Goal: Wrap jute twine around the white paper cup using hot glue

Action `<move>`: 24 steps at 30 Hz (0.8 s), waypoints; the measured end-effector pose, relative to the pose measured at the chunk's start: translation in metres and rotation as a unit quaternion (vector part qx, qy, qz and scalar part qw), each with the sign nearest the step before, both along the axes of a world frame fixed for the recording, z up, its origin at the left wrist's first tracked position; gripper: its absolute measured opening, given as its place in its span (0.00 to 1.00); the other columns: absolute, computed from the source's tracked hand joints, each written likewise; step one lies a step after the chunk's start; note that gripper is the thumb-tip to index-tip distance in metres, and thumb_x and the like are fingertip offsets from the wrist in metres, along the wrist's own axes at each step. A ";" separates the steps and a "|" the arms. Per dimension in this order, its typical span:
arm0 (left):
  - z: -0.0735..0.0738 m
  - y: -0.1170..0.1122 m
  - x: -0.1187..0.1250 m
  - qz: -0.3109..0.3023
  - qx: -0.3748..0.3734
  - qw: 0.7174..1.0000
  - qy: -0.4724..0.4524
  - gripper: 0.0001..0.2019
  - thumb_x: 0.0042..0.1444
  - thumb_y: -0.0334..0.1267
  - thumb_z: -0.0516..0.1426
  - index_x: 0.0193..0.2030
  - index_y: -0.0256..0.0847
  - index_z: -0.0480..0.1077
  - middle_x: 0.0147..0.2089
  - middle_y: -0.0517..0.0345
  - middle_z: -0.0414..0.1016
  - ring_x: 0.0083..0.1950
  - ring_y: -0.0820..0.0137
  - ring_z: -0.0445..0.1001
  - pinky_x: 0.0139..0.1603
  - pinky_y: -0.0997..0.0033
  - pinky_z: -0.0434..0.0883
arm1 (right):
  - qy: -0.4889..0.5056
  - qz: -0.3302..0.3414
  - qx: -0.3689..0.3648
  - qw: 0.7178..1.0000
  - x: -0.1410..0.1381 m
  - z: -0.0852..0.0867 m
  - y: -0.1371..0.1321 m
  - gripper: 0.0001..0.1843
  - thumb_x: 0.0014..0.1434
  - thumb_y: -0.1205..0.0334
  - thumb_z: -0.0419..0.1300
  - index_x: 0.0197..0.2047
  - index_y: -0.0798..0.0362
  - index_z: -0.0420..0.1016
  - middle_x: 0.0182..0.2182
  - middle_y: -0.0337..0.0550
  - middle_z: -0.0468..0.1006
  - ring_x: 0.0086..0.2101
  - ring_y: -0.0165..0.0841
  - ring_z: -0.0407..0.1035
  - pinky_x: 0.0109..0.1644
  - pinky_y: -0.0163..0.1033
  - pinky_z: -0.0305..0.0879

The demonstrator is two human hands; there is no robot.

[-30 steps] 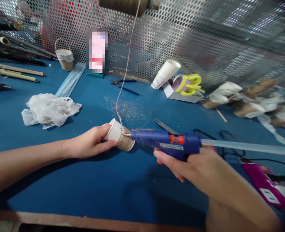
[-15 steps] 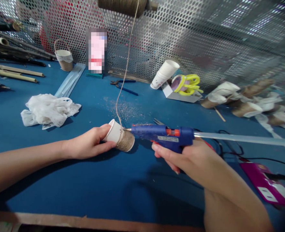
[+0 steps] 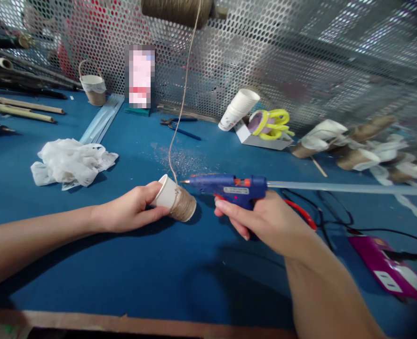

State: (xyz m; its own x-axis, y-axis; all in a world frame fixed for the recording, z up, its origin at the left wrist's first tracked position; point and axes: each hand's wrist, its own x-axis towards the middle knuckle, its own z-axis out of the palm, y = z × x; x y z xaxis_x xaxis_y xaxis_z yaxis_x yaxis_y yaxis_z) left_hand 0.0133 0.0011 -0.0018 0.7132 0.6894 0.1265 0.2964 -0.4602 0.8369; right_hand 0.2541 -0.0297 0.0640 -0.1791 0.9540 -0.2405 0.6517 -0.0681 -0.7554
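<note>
A white paper cup [image 3: 162, 192], tilted on its side, has brown twine [image 3: 183, 205] wound round its lower part. My left hand [image 3: 138, 207] is closed on the cup near its rim. From the winding, a loose strand [image 3: 180, 108] runs up to a spool of twine [image 3: 176, 12] at the top of the view. In my right hand [image 3: 245, 216] is a blue hot glue gun [image 3: 226, 185], a long clear glue stick [image 3: 335, 187] poking out of its back. Its nozzle points left, close to the cup where the strand meets it.
White crumpled plastic [image 3: 72, 162] lies at the left beside pale blue strips [image 3: 102, 120]. Farther back are a small twine-covered basket [image 3: 94, 92], pliers [image 3: 183, 128], stacked cups [image 3: 238, 108] and yellow-handled scissors [image 3: 274, 125]. A purple packet [image 3: 388, 266] and black cables lie at the right.
The glue gun in my right hand has shifted slightly up and left, its nozzle lifting from the winding to the cup's upper edge. My left hand and the cup stay nearly still.
</note>
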 end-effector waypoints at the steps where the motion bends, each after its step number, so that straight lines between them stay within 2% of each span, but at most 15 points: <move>1: 0.000 0.000 0.000 0.001 -0.001 1.000 0.001 0.11 0.58 0.38 0.49 0.43 0.33 0.65 0.39 0.52 0.68 0.39 0.68 0.68 0.42 0.68 0.68 | 0.018 0.001 0.002 1.000 0.002 -0.002 0.003 0.15 0.53 0.49 0.57 0.24 0.52 0.68 0.10 0.29 0.62 0.15 0.27 0.60 0.25 0.34 0.60; 3: 0.001 -0.001 0.000 0.005 -0.004 1.000 0.001 0.10 0.58 0.38 0.49 0.43 0.34 0.65 0.38 0.53 0.68 0.39 0.69 0.67 0.41 0.69 0.68 | 0.041 -0.026 0.013 0.999 0.007 -0.006 0.010 0.16 0.52 0.47 0.57 0.25 0.52 0.67 0.11 0.31 0.64 0.17 0.27 0.62 0.25 0.34 0.61; 5: 0.002 -0.002 0.000 0.015 -0.009 1.000 0.000 0.10 0.58 0.38 0.50 0.42 0.34 0.64 0.37 0.54 0.68 0.37 0.69 0.67 0.39 0.70 0.68 | 0.026 -0.083 0.034 0.996 0.013 -0.010 0.023 0.17 0.50 0.46 0.59 0.26 0.52 0.67 0.15 0.34 0.68 0.20 0.28 0.64 0.25 0.34 0.61; 9: 0.002 -0.004 0.001 0.032 -0.007 0.999 -0.006 0.11 0.58 0.39 0.50 0.43 0.34 0.64 0.37 0.54 0.69 0.38 0.69 0.68 0.40 0.70 0.69 | -0.058 -0.176 0.087 0.979 0.025 -0.018 0.057 0.16 0.53 0.49 0.57 0.28 0.55 0.68 0.22 0.38 0.71 0.23 0.29 0.65 0.25 0.34 0.60; 12: 0.003 -0.004 0.001 0.033 -0.001 0.999 -0.018 0.11 0.58 0.38 0.49 0.42 0.34 0.65 0.40 0.51 0.69 0.41 0.67 0.68 0.44 0.68 0.68 | -0.126 -0.210 0.081 0.966 0.032 -0.027 0.083 0.17 0.59 0.52 0.54 0.30 0.58 0.70 0.23 0.39 0.71 0.24 0.29 0.67 0.28 0.35 0.63; 14: 0.004 -0.005 0.001 0.034 0.002 0.999 -0.018 0.11 0.58 0.38 0.49 0.42 0.33 0.65 0.40 0.50 0.69 0.41 0.67 0.69 0.45 0.67 0.68 | -0.158 -0.225 0.063 0.959 0.035 -0.033 0.097 0.15 0.60 0.54 0.54 0.40 0.58 0.70 0.33 0.42 0.74 0.30 0.29 0.69 0.34 0.39 0.67; 17: 0.005 -0.005 0.001 0.032 0.008 0.999 -0.024 0.10 0.58 0.38 0.49 0.42 0.34 0.65 0.41 0.50 0.69 0.42 0.66 0.69 0.47 0.66 0.68 | -0.194 -0.236 0.048 0.951 0.037 -0.039 0.111 0.16 0.60 0.56 0.55 0.49 0.55 0.67 0.45 0.46 0.71 0.40 0.34 0.69 0.42 0.45 0.68; 21: 0.005 -0.006 0.001 0.029 0.018 0.999 -0.026 0.10 0.58 0.38 0.49 0.40 0.34 0.66 0.41 0.49 0.69 0.42 0.66 0.69 0.47 0.66 0.68 | -0.208 -0.245 0.075 0.944 0.032 -0.036 0.113 0.17 0.60 0.58 0.55 0.51 0.53 0.66 0.51 0.47 0.68 0.46 0.38 0.66 0.48 0.50 0.64; 24: 0.005 -0.006 0.001 0.025 0.020 0.999 -0.025 0.09 0.58 0.37 0.49 0.39 0.34 0.65 0.40 0.49 0.69 0.42 0.67 0.69 0.47 0.66 0.68 | -0.149 -0.190 0.101 0.965 0.012 -0.027 0.099 0.16 0.59 0.56 0.55 0.46 0.57 0.71 0.49 0.53 0.70 0.49 0.41 0.64 0.51 0.50 0.60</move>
